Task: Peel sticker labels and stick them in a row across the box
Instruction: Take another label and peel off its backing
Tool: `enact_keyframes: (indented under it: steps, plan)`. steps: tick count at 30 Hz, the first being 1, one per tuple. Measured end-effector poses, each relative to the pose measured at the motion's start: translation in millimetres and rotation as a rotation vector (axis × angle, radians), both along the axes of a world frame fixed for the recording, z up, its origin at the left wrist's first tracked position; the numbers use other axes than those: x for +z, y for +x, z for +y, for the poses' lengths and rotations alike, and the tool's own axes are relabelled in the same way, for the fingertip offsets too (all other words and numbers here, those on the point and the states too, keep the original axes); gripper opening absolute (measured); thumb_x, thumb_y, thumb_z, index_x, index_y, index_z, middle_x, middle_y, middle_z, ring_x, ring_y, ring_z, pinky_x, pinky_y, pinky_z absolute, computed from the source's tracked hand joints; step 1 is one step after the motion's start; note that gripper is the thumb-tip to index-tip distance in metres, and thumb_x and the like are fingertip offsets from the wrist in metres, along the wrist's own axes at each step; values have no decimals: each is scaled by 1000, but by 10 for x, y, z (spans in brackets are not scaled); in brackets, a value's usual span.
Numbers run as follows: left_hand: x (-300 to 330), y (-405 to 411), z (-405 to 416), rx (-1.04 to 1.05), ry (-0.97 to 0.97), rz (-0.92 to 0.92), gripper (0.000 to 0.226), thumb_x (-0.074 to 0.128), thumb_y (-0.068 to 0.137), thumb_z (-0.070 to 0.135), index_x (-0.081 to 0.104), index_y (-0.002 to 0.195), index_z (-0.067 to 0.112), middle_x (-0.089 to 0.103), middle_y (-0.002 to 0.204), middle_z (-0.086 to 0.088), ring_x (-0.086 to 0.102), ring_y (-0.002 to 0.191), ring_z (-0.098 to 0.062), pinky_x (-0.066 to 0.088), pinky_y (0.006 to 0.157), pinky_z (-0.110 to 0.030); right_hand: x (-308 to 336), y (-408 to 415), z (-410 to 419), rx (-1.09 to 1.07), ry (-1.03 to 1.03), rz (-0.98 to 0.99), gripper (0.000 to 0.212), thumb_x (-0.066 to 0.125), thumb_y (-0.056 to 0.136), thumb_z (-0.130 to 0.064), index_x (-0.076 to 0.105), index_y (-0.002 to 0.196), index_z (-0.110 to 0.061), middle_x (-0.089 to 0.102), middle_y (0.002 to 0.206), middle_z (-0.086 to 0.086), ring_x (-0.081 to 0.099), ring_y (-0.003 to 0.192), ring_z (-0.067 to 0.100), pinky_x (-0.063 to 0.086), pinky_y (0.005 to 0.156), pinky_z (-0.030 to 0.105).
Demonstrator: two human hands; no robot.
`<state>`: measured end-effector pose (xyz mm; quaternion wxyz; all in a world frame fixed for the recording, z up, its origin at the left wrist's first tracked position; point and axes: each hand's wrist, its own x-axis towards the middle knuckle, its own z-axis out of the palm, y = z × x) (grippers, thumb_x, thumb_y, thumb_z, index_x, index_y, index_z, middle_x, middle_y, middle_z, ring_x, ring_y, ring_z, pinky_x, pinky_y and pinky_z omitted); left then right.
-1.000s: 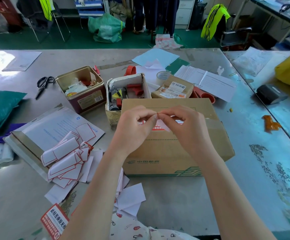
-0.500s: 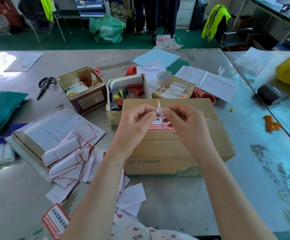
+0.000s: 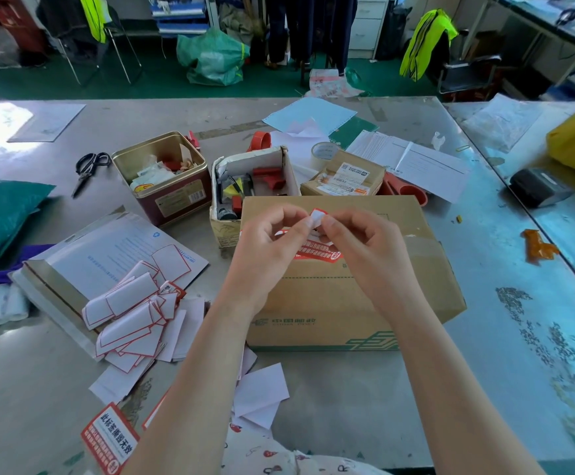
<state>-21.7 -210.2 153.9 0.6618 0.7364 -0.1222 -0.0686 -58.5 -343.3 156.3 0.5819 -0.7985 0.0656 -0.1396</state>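
One red sticker label (image 3: 316, 252) seems to lie on the top of your cardboard box (image 3: 354, 296), partly hidden behind your hands, so I judge the row barely started. Whether more labels sit under your hands cannot be told. You hold the next label (image 3: 316, 218) above the box: your left hand (image 3: 272, 248) and right hand (image 3: 364, 245) both pinch it at the fingertips, a small white slip with a red border, apparently being split from its backing.

To your left, a heap of spent backing papers (image 3: 131, 320) lies on a grey mailer envelope (image 3: 107, 265); they are thin, curled, white with red outlines, which suggests many peels already. An unpeeled red label (image 3: 109, 437) with white print lies near the table edge.

Your box is plain brown corrugated board with green printing on its near side and a strip of clear tape across the right end. It rests flat on the worn metal table (image 3: 347, 406).
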Motion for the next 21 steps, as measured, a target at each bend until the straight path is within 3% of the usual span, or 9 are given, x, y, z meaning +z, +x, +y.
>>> enact_keyframes:
  steps: [5,10,17,21]
  plan:
    - [-25,25,-10,26,-2,46,10,59,90,24,66,88,18,69,85,-1,68,82,-17,54,72,-29,-4,-3,1,-4,16,-4,14,58,90,-18,71,86,-14,69,75,-6,61,69,1,46,62,15]
    - [-49,28,-24,45,45,44,14,58,90,27,63,95,15,71,89,-6,70,83,-19,58,76,-33,-12,1,-12,-42,25,-24,11,60,89,-17,70,86,-14,67,89,-2,61,81,5,48,69,18]
    - [-48,33,-23,67,47,50,17,59,90,24,55,106,25,74,87,-2,72,77,-13,58,76,-32,-34,19,-49,-40,29,-56,12,60,89,-13,71,84,-11,64,109,-4,58,98,2,49,68,13]
    - [-54,31,-22,77,50,34,15,55,93,17,64,97,27,72,89,1,70,82,-13,59,76,-32,-31,22,-53,-22,57,-60,11,59,89,-12,70,85,-10,65,112,-6,61,95,-1,49,68,13]
